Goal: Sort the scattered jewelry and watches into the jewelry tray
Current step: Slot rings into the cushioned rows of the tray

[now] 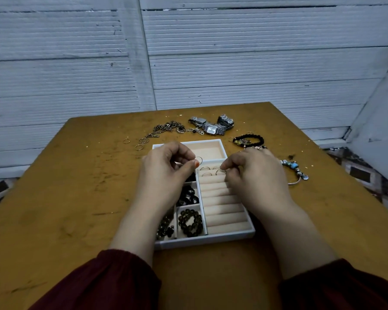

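A white jewelry tray (pixel 229 235) with beige lining sits mid-table. My left hand (pixel 166 173) pinches a thin ring (pixel 199 160) above the tray. My right hand (pixel 253 175) pinches another ring (pixel 220 172) at the ring rolls, where two or three rings (pixel 205 168) stand in the slots. Dark bead bracelets (pixel 190 222) fill the left compartments. Behind the tray lie silver watches (pixel 212 128), a chain necklace (pixel 168 128), loose rings (pixel 140 144), a black bead bracelet (pixel 249 140) and a charm bracelet (pixel 297 171).
The worn yellow-brown table (pixel 65 198) drops off at its far edge in front of a grey corrugated wall (pixel 211 63). The tray's large back compartment (pixel 207 149) holds nothing. Dark red sleeves (pixel 103 283) cover both forearms near the bottom of the view.
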The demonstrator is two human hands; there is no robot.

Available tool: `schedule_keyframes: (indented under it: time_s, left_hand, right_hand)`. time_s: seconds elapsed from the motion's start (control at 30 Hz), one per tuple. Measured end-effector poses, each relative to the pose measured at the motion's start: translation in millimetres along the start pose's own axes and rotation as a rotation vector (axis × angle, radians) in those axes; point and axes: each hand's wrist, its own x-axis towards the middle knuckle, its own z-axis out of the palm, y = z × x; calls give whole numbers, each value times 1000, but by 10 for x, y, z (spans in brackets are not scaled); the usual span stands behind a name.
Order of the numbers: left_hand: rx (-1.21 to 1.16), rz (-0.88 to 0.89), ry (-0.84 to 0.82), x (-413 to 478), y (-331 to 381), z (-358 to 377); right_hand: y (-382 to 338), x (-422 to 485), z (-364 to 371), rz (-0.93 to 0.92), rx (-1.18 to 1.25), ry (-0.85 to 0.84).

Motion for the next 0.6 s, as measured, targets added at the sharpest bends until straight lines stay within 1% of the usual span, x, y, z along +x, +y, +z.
schedule_keyframes:
  time_s: [0.4,0.5,0.6]
  left_hand:
    - [26,9,-20,-15,9,18]
    - [51,8,-32,-14,9,0]
    - [131,34,-81,-26,48,-9]
  right_hand:
    - [36,11,26,-2,45,-16]
    - [61,23,10,21,102,36]
    - [133,40,-8,63,163,113]
